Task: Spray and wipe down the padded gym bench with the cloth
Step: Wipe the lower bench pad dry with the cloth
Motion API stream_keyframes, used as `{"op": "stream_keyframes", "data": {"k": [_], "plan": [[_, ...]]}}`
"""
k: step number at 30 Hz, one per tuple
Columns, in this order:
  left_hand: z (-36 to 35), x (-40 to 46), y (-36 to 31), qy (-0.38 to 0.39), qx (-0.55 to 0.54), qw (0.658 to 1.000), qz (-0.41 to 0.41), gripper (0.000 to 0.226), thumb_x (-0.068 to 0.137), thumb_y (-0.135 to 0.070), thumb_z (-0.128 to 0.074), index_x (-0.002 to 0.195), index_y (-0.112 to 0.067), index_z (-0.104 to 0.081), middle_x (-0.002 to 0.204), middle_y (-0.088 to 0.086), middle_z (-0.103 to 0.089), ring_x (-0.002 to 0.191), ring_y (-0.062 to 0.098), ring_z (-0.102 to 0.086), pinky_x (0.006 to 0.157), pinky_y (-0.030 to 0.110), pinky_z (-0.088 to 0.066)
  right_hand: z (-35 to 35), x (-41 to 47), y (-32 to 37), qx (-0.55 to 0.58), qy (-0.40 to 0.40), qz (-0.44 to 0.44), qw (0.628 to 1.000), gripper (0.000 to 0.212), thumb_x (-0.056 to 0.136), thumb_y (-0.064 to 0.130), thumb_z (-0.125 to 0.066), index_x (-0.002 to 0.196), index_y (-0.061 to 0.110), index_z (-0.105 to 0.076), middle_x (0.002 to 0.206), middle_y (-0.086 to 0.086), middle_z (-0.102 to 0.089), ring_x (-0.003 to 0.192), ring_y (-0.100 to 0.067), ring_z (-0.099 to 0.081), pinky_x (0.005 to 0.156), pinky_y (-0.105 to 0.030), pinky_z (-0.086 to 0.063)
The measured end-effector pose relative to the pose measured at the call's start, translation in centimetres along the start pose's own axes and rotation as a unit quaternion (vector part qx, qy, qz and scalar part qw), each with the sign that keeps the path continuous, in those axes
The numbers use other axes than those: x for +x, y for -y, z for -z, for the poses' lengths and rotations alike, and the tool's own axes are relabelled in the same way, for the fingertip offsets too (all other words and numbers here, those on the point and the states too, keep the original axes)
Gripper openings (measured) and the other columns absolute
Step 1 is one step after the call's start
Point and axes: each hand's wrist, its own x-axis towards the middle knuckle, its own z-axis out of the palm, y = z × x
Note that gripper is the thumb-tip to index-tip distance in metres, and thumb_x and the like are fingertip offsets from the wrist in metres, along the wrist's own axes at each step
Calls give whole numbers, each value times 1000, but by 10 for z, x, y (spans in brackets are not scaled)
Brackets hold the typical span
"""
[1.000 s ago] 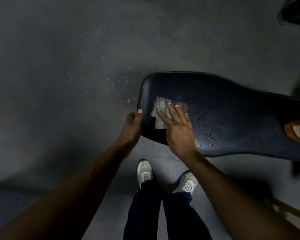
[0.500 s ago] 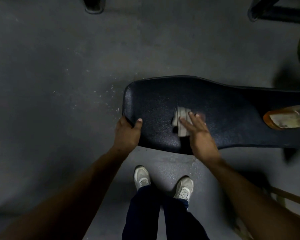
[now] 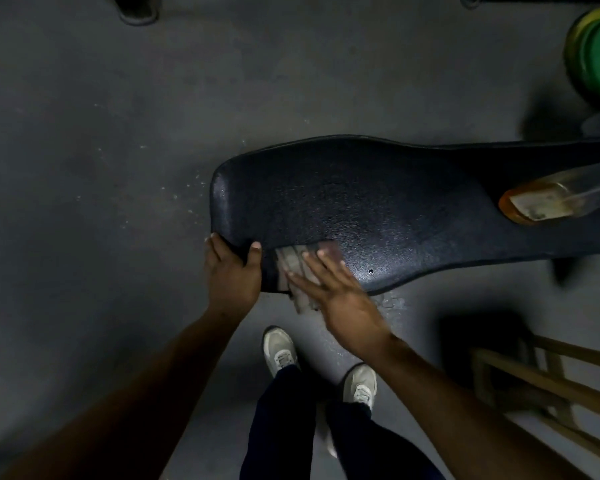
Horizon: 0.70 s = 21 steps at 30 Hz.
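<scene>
The black padded gym bench [image 3: 378,202] runs from centre to the right edge, its surface damp and shiny. My left hand [image 3: 231,271] clamps the bench's near left corner, thumb on top. My right hand [image 3: 336,294] lies flat, fingers spread, pressing a small checked cloth [image 3: 293,263] against the bench's near edge; part of the cloth hangs over the rim. An orange spray bottle [image 3: 548,199] lies on its side on the pad at the right.
Grey concrete floor [image 3: 101,168] all around, speckled with spray drops left of the bench. My two white shoes [image 3: 281,351] stand just below the bench. A wooden frame [image 3: 548,379] sits at lower right, green weight plates [image 3: 596,53] at upper right.
My right hand has dragged the cloth from the middle of the pad towards me, down to the near edge and over it. The left hand kept its grip on the corner.
</scene>
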Motion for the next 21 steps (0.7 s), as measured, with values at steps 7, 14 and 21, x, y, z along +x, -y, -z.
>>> {"op": "stream_keyframes", "data": {"k": [7, 14, 21], "plan": [[-13, -11, -8, -60, 101, 991, -58, 85, 98, -52, -44, 157, -8, -2, 167, 10, 2, 153, 26, 1, 123, 49, 3, 38, -34, -73, 72, -71, -234, 967, 84, 91, -18, -44, 158, 32, -39, 173, -2, -17, 160, -27, -5, 124, -55, -31], [-62, -28, -43, -35, 183, 967, -175, 83, 98, -56, -35, 158, -10, -2, 167, 5, 4, 153, 19, 6, 122, 45, 7, 35, 23, -58, 75, -114, -199, 970, 81, 87, -9, -55, 157, 29, -42, 172, -8, -20, 160, -35, -12, 130, -54, -12], [-81, -36, -66, 25, 195, 961, -196, 77, 100, -55, -31, 158, -12, -3, 167, 3, 2, 153, 16, 5, 123, 43, 5, 10, -50, -68, 3, -61, -57, 996, 88, 79, -8, -54, 156, 32, -42, 170, -4, -30, 159, -30, -20, 126, -47, -16]]}}
